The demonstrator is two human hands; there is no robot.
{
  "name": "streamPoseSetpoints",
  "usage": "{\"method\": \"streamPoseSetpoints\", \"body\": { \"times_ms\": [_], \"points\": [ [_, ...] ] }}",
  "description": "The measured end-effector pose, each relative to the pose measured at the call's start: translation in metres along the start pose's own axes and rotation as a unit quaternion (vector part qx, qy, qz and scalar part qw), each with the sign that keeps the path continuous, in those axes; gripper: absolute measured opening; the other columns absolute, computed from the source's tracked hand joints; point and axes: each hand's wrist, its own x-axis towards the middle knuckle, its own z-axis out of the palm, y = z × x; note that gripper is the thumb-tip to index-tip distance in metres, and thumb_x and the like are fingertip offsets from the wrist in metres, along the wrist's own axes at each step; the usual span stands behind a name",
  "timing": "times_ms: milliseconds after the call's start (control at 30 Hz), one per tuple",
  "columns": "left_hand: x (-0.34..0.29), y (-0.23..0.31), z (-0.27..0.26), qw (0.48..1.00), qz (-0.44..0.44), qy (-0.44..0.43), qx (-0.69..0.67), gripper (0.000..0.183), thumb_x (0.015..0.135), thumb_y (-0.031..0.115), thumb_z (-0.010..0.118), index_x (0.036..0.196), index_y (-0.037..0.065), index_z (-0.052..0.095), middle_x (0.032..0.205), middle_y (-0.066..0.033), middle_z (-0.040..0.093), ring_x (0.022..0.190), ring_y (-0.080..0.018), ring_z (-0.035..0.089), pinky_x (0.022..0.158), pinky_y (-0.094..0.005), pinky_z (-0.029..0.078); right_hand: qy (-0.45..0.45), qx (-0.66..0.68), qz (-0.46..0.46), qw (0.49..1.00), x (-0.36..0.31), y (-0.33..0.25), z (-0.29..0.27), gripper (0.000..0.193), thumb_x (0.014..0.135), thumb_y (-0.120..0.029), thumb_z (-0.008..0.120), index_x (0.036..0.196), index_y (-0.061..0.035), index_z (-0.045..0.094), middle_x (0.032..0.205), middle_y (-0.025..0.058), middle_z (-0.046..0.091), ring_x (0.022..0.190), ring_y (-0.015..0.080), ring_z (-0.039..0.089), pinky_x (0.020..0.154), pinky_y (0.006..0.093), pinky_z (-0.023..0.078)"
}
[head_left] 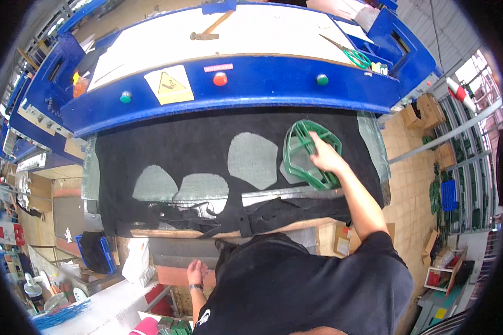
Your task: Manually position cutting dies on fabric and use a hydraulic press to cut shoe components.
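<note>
My right hand (327, 156) is closed around the cross-bar of a green cutting die (289, 153), a rounded frame with inner struts. The die is over the right part of a black sheet of material (201, 148) spread across the cutting surface. Several rounded cut-outs in this sheet, one of them a large opening (252, 160) left of the die, show the pale grey-green board beneath. Down by my left side, apart from the sheet, hangs my left hand (196, 273), its fingers loosely bent and nothing visible in them.
A blue press beam (274, 84) with buttons spans the far side. On its white top lie a hammer (205, 36) and green-handled scissors (355, 56). Cartons (422, 111) stand on the tiled floor at right. A white sack (138, 261) is at lower left.
</note>
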Motion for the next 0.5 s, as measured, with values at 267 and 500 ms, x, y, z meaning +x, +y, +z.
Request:
{"method": "streamPoseSetpoints", "body": {
  "times_ms": [267,500],
  "points": [
    [0.012,-0.01,-0.002,1.0,-0.009,0.026,0.012,0.034,0.097,0.021,0.067,0.122,0.002,0.056,0.088,-0.01,0.069,0.069,-0.0217,0.069,0.048,-0.0321,0.053,0.102,-0.077,-0.258,0.958,0.003,-0.111,-0.189,0.084,0.078,0.0,0.056,0.157,-0.0072,0.027,0.141,0.0256,0.053,0.121,0.0334,0.06,0.101,0.039,0.048],
    [-0.015,0.03,0.044,0.982,0.112,-0.012,0.15,0.041,0.096,0.033,0.067,0.125,0.003,0.063,0.088,-0.0048,0.067,0.07,-0.0095,0.059,0.062,-0.0268,0.05,0.083,-0.164,-0.24,0.953,0.231,-0.106,-0.27,0.079,0.082,-0.013,0.073,0.152,-0.0039,0.038,0.142,0.0226,0.055,0.126,0.0261,0.056,0.108,0.0354,0.042]
  ]
}}
